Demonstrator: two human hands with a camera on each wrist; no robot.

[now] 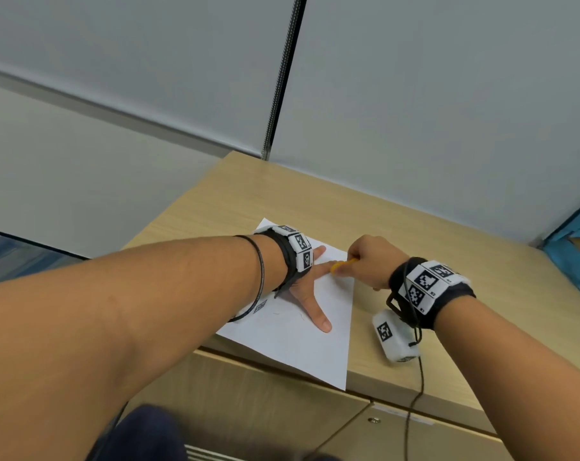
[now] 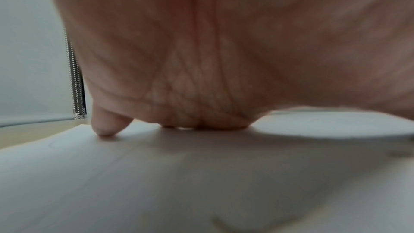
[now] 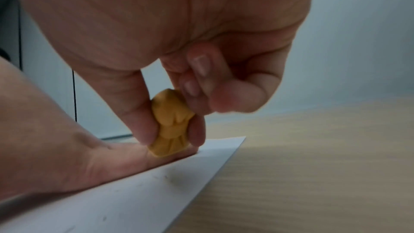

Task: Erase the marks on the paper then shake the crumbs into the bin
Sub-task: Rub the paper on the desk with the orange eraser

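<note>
A white sheet of paper (image 1: 302, 344) lies on the wooden desk (image 1: 398, 227), one corner hanging over the front edge. My left hand (image 1: 310, 287) lies flat on the paper with fingers spread, pressing it down; the left wrist view shows its palm (image 2: 201, 59) on the paper (image 2: 156, 183). My right hand (image 1: 371, 261) pinches a small yellow-orange eraser (image 1: 340, 265) between thumb and fingertips. In the right wrist view the eraser (image 3: 171, 125) sits low over the paper (image 3: 134, 192), right beside a finger of the left hand (image 3: 125, 159). Faint pencil marks (image 1: 282, 314) and crumbs (image 3: 165, 178) show on the sheet.
The desk stands against grey partition walls. A blue object (image 1: 574, 254) sits at the desk's far right. A white tagged camera block (image 1: 393, 336) hangs from my right wrist above the desk, its cable running down past the front edge. Drawers (image 1: 375, 420) sit below. No bin is in view.
</note>
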